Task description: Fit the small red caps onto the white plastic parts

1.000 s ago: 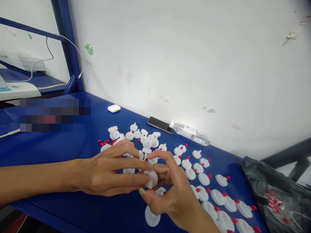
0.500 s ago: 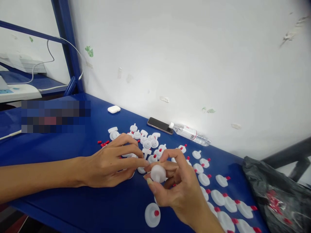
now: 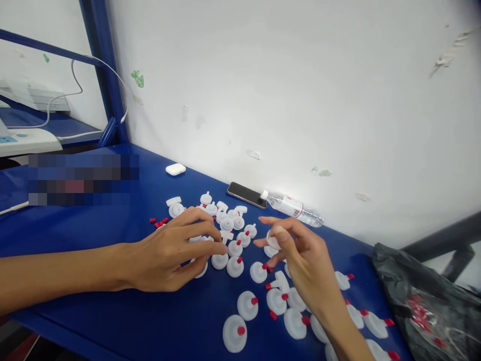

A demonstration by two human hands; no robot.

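My left hand rests low over the white caps on the blue table, fingers apart, its index fingertip beside a white cap. What lies under its palm is partly hidden. My right hand is raised over the right-hand group, thumb and fingers closed on a round white cap, which the thumb partly covers. Below it lie many white caps with red tips, such as one cap and another cap near the front. Loose red tips lie left of my left hand.
Along the wall lie a white case, a phone and a plastic bottle. At the right is a black plastic bag with red pieces in it. A blue frame post and white cable stand at the left.
My right hand has moved right and up, away from my left hand, with the white cap in it, uncovering several capped pieces on the table. My left hand has barely moved.
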